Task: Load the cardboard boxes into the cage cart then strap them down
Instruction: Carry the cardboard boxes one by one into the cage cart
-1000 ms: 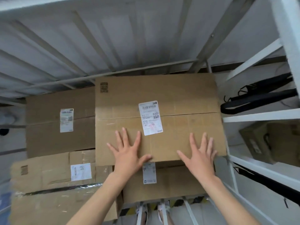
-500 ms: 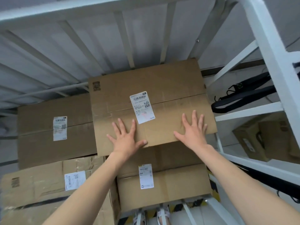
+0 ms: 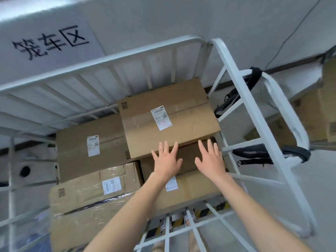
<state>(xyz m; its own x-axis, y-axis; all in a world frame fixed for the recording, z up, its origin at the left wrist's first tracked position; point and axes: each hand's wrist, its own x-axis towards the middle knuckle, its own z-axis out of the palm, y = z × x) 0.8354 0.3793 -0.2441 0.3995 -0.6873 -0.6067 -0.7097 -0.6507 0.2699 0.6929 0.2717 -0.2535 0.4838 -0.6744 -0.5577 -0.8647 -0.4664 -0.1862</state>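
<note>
Loading stage: top cardboard box (image 3: 169, 117) lies on the stack inside the cage cart (image 3: 109, 60), in the back right corner close to the rear bars; it looks seated, and strapping is not yet begun.
Left hand (image 3: 166, 160): grip flat and wide open, fingers spread, tips at the top box's near edge; it holds nothing.
Right hand (image 3: 211, 159): grip likewise open and spread, in front of the shadowed face of the lower box (image 3: 190, 190); contact cannot be confirmed.
Neighbouring load: plain box (image 3: 91, 142) to the left at the back, film-wrapped box (image 3: 94, 186) in front of it.
Handling: top box is probably stiff but crushable at its taped seam, moderately heavy for its bulk, with a smooth, rather slippery skin.
Where to take hold: opposite lower edges or corners with palms flat; push on the near face to slide it.
Black straps (image 3: 254, 154): hanging on the right side frame, within reach for tying down.
</note>
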